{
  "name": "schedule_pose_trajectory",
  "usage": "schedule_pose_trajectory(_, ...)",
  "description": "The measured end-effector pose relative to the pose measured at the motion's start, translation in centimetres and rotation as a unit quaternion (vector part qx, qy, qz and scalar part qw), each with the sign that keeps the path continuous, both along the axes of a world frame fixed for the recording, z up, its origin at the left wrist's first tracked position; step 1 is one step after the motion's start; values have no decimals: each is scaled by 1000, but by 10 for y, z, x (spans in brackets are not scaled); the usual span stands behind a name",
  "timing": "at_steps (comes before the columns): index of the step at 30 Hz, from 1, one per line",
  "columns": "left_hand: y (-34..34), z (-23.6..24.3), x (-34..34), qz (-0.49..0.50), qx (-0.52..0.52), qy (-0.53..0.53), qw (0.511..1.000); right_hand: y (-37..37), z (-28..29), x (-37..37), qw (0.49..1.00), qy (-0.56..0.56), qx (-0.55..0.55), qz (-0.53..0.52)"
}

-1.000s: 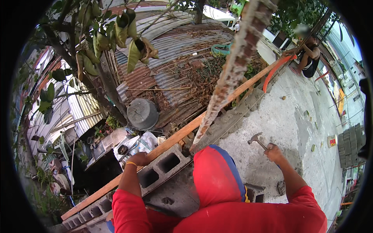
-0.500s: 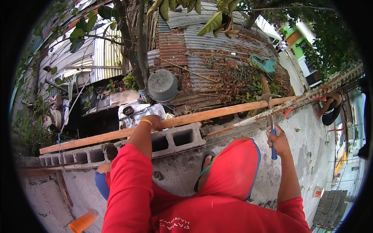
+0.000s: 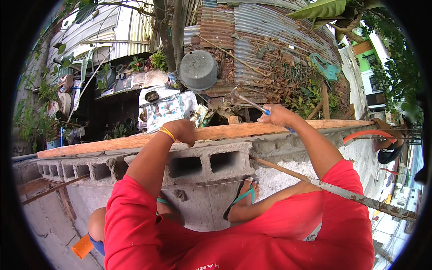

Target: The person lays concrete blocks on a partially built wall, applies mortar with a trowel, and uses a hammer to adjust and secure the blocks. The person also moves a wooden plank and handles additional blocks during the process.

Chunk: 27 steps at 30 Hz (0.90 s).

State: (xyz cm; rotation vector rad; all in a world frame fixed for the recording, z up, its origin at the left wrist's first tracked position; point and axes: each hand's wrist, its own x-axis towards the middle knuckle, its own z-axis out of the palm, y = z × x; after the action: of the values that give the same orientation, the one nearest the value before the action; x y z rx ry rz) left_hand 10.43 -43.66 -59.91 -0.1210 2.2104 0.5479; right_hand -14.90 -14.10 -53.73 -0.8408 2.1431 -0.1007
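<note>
A long wooden board (image 3: 99, 145) lies lengthwise along the top of a row of hollow concrete blocks (image 3: 204, 164). My left hand (image 3: 180, 132), with a yellow band at the wrist, is closed over the board left of its middle. Farther right, my right hand (image 3: 278, 116) grips a hammer (image 3: 251, 101) by its blue handle, just above the board. The metal head points up and left, beyond the board and apart from it. My right fingers are partly hidden behind the hand.
A rough, rusty bar (image 3: 360, 196) slants across the right, near my right arm. A thin string runs along the block wall. Beyond stand a grey tub (image 3: 198, 69), a tree trunk and corrugated roof sheets (image 3: 261, 24). Another person (image 3: 390, 152) is at the far right, near an orange-red tube (image 3: 370, 133).
My right hand has carried the hammer left and forward, from the near side of the board to over it. My left hand stays on the board. The view has shifted.
</note>
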Motion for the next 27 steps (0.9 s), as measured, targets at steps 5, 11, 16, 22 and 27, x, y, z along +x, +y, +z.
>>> schedule_pose_trajectory(5,-2,-10,-2,-14,18,-11,1000,1,-50,-17,991,-78,45,94)
schedule_pose_trajectory(11,-9,-24,-5,-27,52,-35,998,0,-81,-11,987,-157,7,-20)
schedule_pose_trajectory(16,-21,-32,-10,-1,85,-62,994,-10,-87,-12,986,-156,42,27)
schedule_pose_trajectory(22,-47,-49,-8,39,144,-114,982,-17,-99,-7,981,-192,-7,-38)
schedule_pose_trajectory(27,-48,-79,-12,9,165,-138,977,-17,-125,-11,982,-184,48,14)
